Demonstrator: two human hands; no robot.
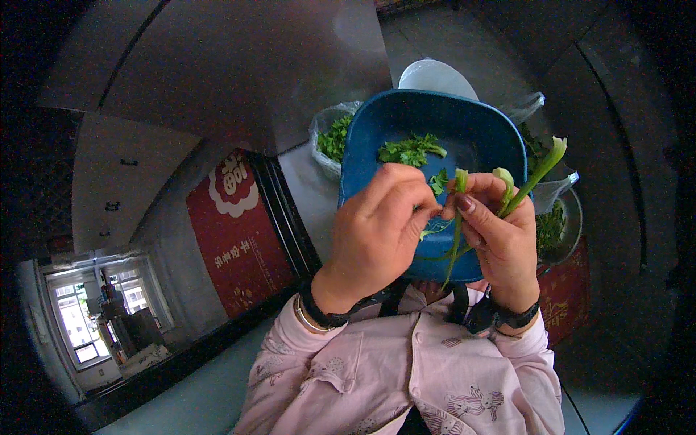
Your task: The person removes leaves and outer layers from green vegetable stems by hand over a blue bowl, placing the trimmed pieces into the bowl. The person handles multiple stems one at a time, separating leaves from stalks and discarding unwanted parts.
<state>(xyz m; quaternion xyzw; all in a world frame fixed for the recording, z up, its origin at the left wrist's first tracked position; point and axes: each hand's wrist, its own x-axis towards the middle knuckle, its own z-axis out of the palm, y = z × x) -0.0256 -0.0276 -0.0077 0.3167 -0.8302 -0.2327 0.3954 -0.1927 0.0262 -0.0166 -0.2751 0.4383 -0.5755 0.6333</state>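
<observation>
My right hand (500, 228) grips several green celery stalks (538, 171). Their pale cut ends point up and outward, and thin stems hang below the fingers. Close beside it, my left hand (380, 223) has thumb and forefinger pinched together, with a bit of green between them; most of that piece is hidden by the fingers. Both hands are over a blue plastic tub (435, 100). Inside the tub lies a bunch of celery leaves (410, 149) towards the far left. A smaller leaf (438, 182) shows between my hands.
Left of the tub stands a clear plastic bag (321, 157) of leafy greens (334, 138). A white round object (437, 79) pokes out behind it. To the right are more plastic bags (557, 193) and a bowl (577, 217) with greens. A red mat (239, 234) bearing writing lies left.
</observation>
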